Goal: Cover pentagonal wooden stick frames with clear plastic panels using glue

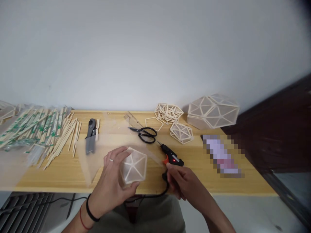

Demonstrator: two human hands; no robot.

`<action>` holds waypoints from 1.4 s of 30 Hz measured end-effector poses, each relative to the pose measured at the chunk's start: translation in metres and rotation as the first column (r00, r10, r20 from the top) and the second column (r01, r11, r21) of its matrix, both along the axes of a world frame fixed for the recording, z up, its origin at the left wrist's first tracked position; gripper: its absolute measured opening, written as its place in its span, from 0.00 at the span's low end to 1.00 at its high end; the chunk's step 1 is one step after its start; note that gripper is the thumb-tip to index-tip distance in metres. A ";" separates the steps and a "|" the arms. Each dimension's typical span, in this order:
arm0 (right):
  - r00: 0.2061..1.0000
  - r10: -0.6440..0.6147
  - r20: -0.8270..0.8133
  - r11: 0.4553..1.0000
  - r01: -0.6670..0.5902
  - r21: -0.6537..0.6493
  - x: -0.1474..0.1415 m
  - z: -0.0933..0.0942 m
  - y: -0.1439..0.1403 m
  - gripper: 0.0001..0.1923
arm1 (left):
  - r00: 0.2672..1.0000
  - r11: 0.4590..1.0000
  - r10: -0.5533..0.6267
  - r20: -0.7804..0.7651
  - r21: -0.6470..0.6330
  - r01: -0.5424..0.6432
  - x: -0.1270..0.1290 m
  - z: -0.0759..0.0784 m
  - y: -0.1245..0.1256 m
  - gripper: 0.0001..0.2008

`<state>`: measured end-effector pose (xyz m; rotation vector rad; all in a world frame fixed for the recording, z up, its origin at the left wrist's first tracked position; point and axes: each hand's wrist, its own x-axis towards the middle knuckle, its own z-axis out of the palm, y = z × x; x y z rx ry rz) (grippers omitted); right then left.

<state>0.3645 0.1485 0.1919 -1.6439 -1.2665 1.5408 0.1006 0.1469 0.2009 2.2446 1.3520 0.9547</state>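
My left hand (114, 174) grips a small pentagonal frame (133, 166) of pale sticks covered with translucent sheet, its ribs meeting at a centre. Thumb and fingers press its edges from below and above. At a black hot glue gun (172, 156) with an orange trigger and a lit red light, my right hand (181, 179) is closed, its fingertips on the handle beside the trigger; the curled lower fingers are partly hidden. The gun's nozzle points up and left. Beyond it lie black-handled scissors (145, 133).
Loose sticks (63, 139) and wrapped chopsticks (46, 124) cover the left side. Grey cutters (91, 136), translucent sheet (109, 142) and a ruler (133, 119) lie mid-table. Bare stick frames (167, 112), a small covered shape (181, 132) and a large one (213, 111) stand right. A cord (155, 195) crosses the front edge.
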 end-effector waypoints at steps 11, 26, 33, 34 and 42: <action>0.935 0.248 -0.253 0.939 -0.168 0.299 -0.066 0.040 0.074 0.30 | 0.990 0.980 0.023 0.136 0.192 -0.049 0.001 0.045 0.073 0.46; 0.943 0.189 -0.273 0.954 -0.110 0.279 -0.068 0.028 0.128 0.31 | 0.809 0.918 0.140 0.571 -0.381 0.110 -0.037 0.022 0.148 0.12; 0.967 0.148 -0.206 0.946 -0.077 0.314 -0.066 0.017 0.129 0.30 | 0.827 0.919 0.190 0.529 -0.391 0.040 -0.034 0.021 0.148 0.09; 0.969 0.139 -0.203 0.944 -0.069 0.322 -0.065 0.016 0.129 0.30 | 0.834 0.919 0.201 0.514 -0.394 0.021 -0.032 0.021 0.147 0.09; 0.944 0.115 -0.310 0.957 -0.021 0.291 -0.065 0.015 0.129 0.28 | 0.870 0.915 0.257 0.422 -0.396 -0.078 -0.028 0.015 0.145 0.10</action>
